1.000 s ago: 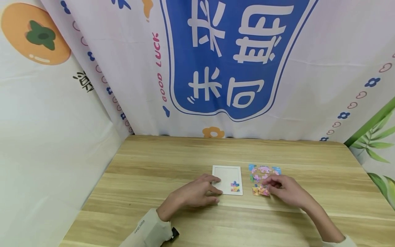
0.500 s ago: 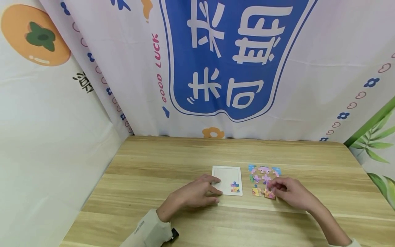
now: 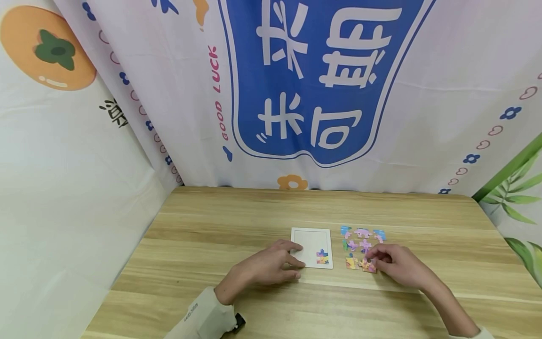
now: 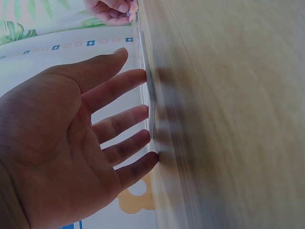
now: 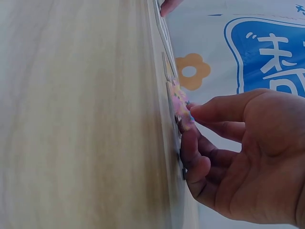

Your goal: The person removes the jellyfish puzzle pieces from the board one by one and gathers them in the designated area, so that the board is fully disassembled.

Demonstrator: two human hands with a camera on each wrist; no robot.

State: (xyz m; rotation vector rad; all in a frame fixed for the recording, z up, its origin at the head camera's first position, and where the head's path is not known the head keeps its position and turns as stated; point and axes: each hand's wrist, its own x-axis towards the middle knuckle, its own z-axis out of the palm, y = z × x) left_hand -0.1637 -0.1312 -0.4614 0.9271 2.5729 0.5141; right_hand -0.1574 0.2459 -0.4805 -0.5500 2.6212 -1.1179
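My left hand [image 3: 271,263] rests with its fingertips on the left part of a white puzzle board [image 3: 306,235], fingers spread and fairly straight in the left wrist view. A joined bit of puzzle [image 3: 322,256] lies in the board's lower right corner. To the right of the board, my right hand [image 3: 400,264] pinches a pink and yellow puzzle piece [image 3: 368,265] between thumb and fingers. The right wrist view shows that pinched piece [image 5: 181,102] tilted up at the fingertips. Just left of it lies a yellow puzzle piece [image 3: 352,262].
Several loose puzzle pieces, among them a pink one with eyes [image 3: 362,232] and a blue corner one [image 3: 346,230], lie behind my right hand. Wooden table [image 3: 203,245] surrounds everything. A printed curtain [image 3: 203,155] hangs along its back edge.
My right hand has shifted slightly right and toward me, drawing the pink and yellow puzzle piece away from the yellow one. The left hand and board have stayed put.
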